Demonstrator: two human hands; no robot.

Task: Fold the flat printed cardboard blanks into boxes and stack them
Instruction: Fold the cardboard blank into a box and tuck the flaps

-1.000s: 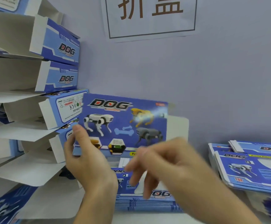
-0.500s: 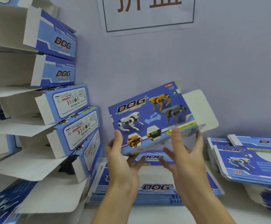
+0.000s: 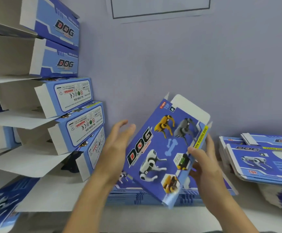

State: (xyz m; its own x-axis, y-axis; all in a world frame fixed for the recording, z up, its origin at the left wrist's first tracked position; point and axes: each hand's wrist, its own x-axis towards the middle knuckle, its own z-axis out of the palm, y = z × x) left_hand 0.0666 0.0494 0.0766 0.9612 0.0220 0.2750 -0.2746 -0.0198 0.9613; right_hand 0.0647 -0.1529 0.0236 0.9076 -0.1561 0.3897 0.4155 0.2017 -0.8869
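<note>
One wide-angle camera sits on my head, looking forward and slightly down from close range at a lilac wall. My left hand and right hand rise from six o'clock. Folded boxes fill nine o'clock; flat blanks lie at three o'clock.

box in my right hand: thin cardboard, smooth printed blue face, slight sheen, plain white matt flap | stacked boxes: same card, matt white inside | wall: matt, painted | wall sheet: white paper
</note>
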